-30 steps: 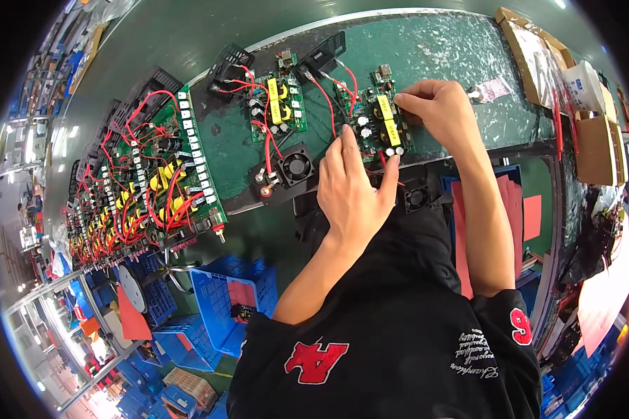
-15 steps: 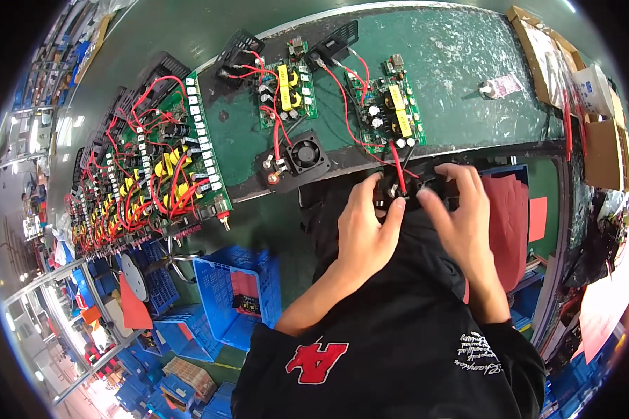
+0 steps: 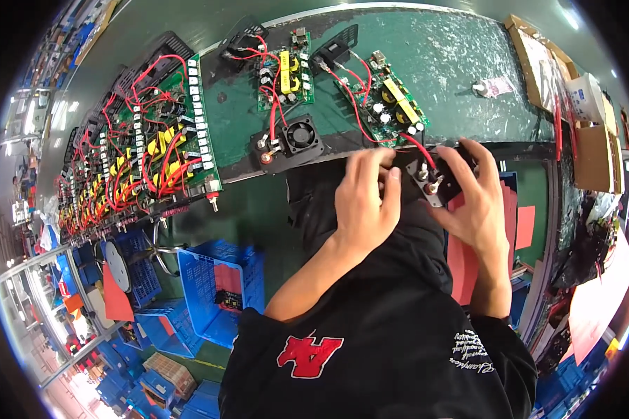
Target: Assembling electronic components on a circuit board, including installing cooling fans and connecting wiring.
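At the bench's front edge my right hand (image 3: 476,209) grips a dark end plate (image 3: 434,198) with two terminal posts, thumb below and fingers over its far side. A thick red wire (image 3: 418,145) runs from a post to a green circuit board (image 3: 398,105) with yellow transformers, which lies skewed on the bench. Thin red wires link that board to a black slotted panel (image 3: 335,47). My left hand (image 3: 365,202) is just left of the plate, fingers curled toward the thumb; whatever is between them is hidden.
A second board (image 3: 285,80) lies to the left, wired to a fan plate (image 3: 302,136). Many similar boards (image 3: 164,140) stand in a row at far left. A small bottle (image 3: 493,87) and cardboard boxes (image 3: 597,157) are at right. Blue crates (image 3: 210,293) sit below.
The end plate has turned and shifted right in my right hand, showing its posts. My left hand has come away from it. The wired board has rotated on the bench.
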`<state>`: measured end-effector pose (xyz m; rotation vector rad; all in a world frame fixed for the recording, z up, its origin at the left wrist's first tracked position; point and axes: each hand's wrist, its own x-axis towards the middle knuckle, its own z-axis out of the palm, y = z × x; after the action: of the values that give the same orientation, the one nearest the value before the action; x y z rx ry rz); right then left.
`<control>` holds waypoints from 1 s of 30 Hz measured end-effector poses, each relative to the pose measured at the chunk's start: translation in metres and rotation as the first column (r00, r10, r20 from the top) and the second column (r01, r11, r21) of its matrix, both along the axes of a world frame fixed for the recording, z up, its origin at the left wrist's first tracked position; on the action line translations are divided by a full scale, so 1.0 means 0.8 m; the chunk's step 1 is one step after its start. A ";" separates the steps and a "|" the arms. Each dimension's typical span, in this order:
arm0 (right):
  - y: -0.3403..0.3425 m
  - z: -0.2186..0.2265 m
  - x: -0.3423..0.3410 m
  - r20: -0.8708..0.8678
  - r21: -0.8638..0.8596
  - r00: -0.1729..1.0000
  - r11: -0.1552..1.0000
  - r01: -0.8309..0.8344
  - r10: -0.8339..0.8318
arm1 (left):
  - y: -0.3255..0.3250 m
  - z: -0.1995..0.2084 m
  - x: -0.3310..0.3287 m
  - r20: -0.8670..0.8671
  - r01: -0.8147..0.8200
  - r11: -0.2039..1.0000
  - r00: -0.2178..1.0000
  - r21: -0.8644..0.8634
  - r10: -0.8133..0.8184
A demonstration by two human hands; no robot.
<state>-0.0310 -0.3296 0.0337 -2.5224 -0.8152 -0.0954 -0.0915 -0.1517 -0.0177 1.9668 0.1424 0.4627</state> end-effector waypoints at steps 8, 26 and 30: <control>-0.018 -0.024 0.007 0.086 -0.039 0.996 0.999 0.005 -0.002 | 0.025 0.014 0.042 0.214 -0.125 0.615 0.974 0.779 -0.072; 0.020 -0.034 0.051 0.155 0.349 0.983 0.925 -0.148 0.099 | -0.022 0.032 0.055 -0.005 0.017 0.863 1.000 -0.506 -0.022; 0.020 -0.039 0.061 0.127 0.520 0.985 0.837 -0.169 0.120 | -0.009 0.028 0.054 -0.032 0.086 0.871 0.993 -0.484 -0.115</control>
<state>0.0174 -0.3137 0.0022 -1.9382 -0.8716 -0.3380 -0.0484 -0.1590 0.0047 1.4855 0.1740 0.2654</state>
